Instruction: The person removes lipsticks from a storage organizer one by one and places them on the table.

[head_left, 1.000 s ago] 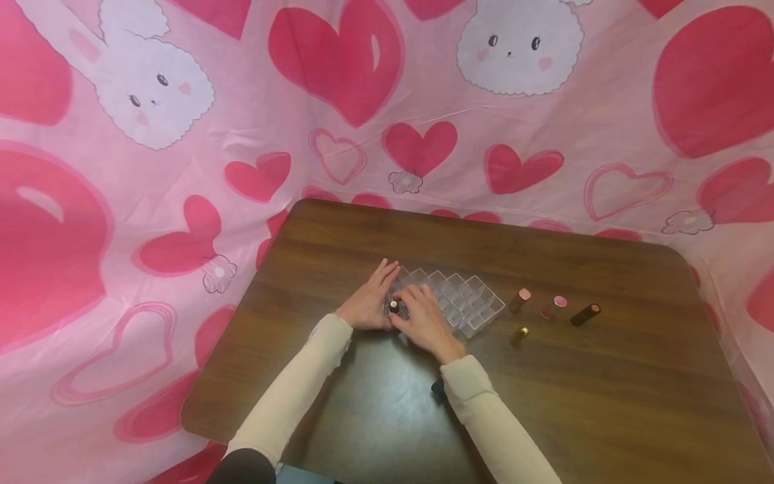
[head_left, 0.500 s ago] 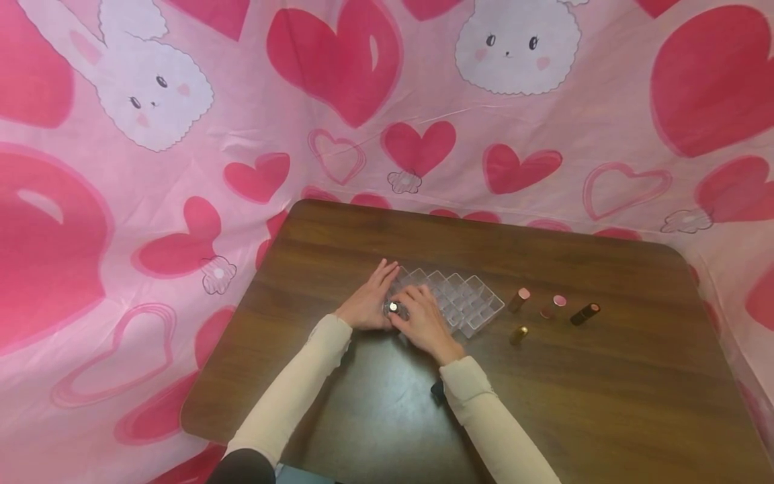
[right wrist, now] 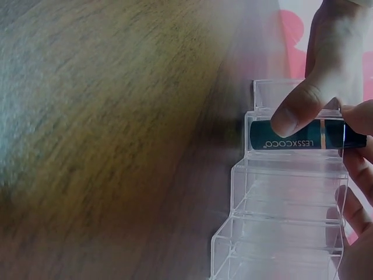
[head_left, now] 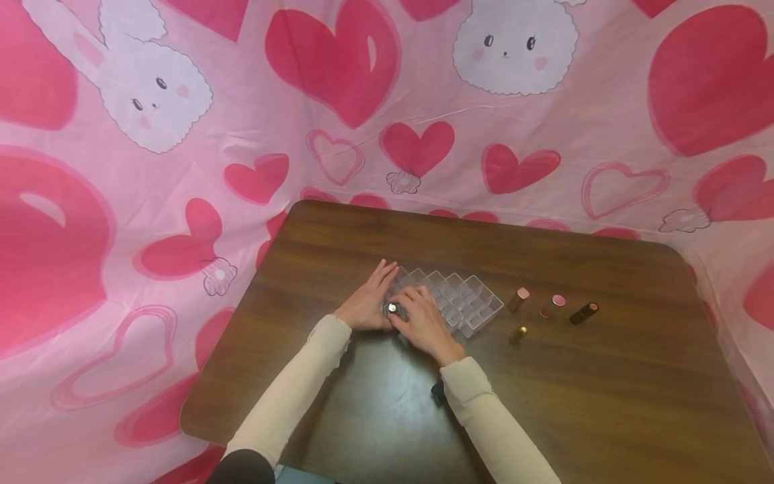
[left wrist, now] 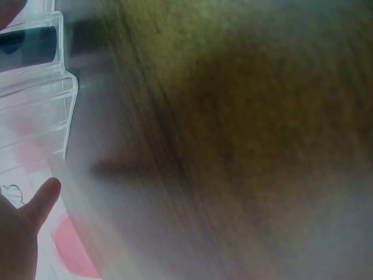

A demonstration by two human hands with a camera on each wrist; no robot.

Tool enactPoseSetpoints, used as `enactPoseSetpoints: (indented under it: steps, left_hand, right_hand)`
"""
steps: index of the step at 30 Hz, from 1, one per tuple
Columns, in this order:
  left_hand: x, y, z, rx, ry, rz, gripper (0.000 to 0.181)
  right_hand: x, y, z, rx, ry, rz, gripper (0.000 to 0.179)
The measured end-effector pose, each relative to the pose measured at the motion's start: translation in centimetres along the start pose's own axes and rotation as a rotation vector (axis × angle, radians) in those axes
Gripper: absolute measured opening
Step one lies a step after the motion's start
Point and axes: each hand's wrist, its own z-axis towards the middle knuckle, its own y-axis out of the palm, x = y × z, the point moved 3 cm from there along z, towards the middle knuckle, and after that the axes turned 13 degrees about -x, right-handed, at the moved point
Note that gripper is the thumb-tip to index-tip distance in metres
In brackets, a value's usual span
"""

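Note:
A clear acrylic organizer (head_left: 478, 310) with rows of compartments stands on the table, partly covered by both hands. A dark green lipstick (right wrist: 291, 143) with a gold band stands upright in a compartment near its left end; from above, only its round end shows. My right hand (head_left: 421, 319) pinches the lipstick's upper end, fingers curled around it. At the organizer's left end is my left hand (head_left: 370, 301), its fingers extended along the side. Its thumb (left wrist: 44, 201) stands apart from the front in the left wrist view, and crosses before the lipstick in the right wrist view.
Right of the organizer are a pink-topped lipstick (head_left: 519, 300), another with a pink round top (head_left: 553, 306), a black one (head_left: 584, 313) and a gold one (head_left: 518, 335). A small black object (head_left: 437, 391) sits by the right forearm. Pink heart-print cloth (head_left: 338, 87) hangs behind the table.
Both hands keep their places at the organizer's left end. The lipstick's visible end shifts slightly and looks brighter than a second ago. The other lipsticks have not moved on the table.

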Motion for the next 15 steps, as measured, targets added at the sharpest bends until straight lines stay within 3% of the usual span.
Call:
enactPoseSetpoints:
  steps: [15]
  left_hand:
    - [0.17,-0.08,-0.13,-0.011,-0.016,0.005,0.117]
  right_hand:
    - [0.07,-0.34,0.00,-0.036,-0.003,0.067,0.024]
